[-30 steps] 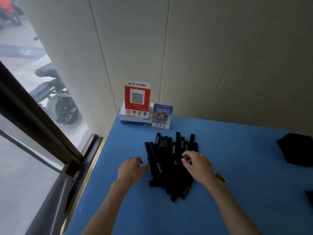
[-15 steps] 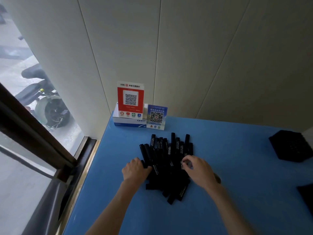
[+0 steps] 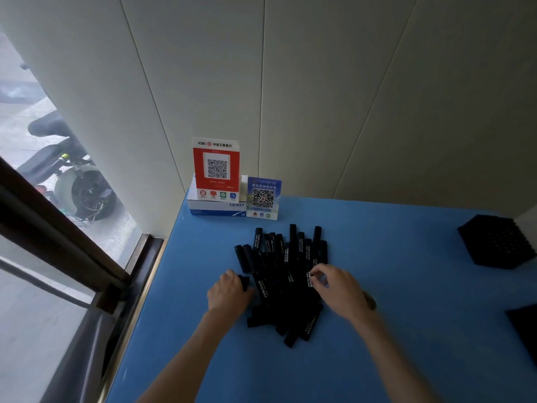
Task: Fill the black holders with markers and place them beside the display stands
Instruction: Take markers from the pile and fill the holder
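A heap of several black markers [image 3: 283,274] with white lettering lies in the middle of the blue table [image 3: 406,330]. My left hand [image 3: 229,292] grips a marker at the heap's left edge, its fingers curled round the marker's end. My right hand [image 3: 338,286] pinches a marker on the heap's right side between thumb and fingertips. A black hexagonal holder [image 3: 497,241] with a grid of holes lies at the table's far right. A second black holder [image 3: 524,327] shows only partly at the right edge. A red display stand [image 3: 216,167] and a blue display stand [image 3: 263,197] with QR codes are at the back.
The red stand sits on a white and blue box [image 3: 216,206] against the wall. The table's left edge borders a window frame [image 3: 58,228]; a scooter [image 3: 72,181] is parked outside. Bare blue tabletop lies between the heap and the holders.
My left hand slid right into the heap's left edge and curled round a marker. My right hand stayed on the heap's right side, pinching a marker. The camera tilted slightly.
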Motion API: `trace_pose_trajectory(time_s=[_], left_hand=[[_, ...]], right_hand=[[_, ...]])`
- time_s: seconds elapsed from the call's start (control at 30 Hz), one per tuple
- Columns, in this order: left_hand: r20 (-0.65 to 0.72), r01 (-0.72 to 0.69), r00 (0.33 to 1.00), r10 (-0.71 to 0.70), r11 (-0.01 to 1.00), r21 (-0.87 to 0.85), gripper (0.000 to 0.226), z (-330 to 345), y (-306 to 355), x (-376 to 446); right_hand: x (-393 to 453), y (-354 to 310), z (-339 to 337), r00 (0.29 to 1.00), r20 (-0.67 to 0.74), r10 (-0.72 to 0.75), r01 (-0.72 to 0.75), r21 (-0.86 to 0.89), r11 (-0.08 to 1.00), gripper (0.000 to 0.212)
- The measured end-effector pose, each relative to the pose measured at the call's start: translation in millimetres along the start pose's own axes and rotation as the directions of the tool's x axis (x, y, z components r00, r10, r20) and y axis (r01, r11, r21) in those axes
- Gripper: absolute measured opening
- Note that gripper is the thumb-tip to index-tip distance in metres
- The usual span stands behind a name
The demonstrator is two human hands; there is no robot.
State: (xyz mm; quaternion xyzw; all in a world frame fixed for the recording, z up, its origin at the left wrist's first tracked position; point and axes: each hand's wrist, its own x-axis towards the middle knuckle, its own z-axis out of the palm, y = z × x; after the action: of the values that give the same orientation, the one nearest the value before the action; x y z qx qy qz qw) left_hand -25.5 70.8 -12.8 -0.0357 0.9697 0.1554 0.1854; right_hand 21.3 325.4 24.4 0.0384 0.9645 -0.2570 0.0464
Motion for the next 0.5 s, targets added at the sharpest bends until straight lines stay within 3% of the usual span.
trace_pose_trajectory(time_s=[0.2, 0.27, 0.33, 0.4, 0.5], left_hand=[[-0.096, -0.028, 0.995, 0.030, 1.000, 0.013, 0.012, 10, -8, -2], [-0.135, -0.014, 0.991, -0.012, 0.982, -0.189, 0.009, 6, -10, 4], [-0.170, 0.000, 0.982, -0.083, 0.898, -0.440, 0.010, -1, -12, 14], [-0.202, 0.014, 0.969, -0.145, 0.844, -0.536, 0.013, -11, -12, 26], [-0.137, 0.084, 0.971, -0.197, 0.815, -0.573, 0.025, -19, -7, 42]], right_hand=[[-1, 3, -5, 1.000, -0.017, 0.019, -0.018, 0.011, 1.000, 0.011], [-2, 6, -6, 1.000, -0.020, 0.018, -0.018, 0.027, 0.999, 0.012], [-2, 9, -6, 0.999, -0.023, 0.023, -0.022, 0.042, 0.999, 0.013], [-4, 12, -4, 1.000, -0.019, 0.024, -0.023, 0.045, 0.999, 0.013], [-7, 17, -2, 0.999, -0.012, 0.033, -0.033, 0.030, 0.999, 0.012]])
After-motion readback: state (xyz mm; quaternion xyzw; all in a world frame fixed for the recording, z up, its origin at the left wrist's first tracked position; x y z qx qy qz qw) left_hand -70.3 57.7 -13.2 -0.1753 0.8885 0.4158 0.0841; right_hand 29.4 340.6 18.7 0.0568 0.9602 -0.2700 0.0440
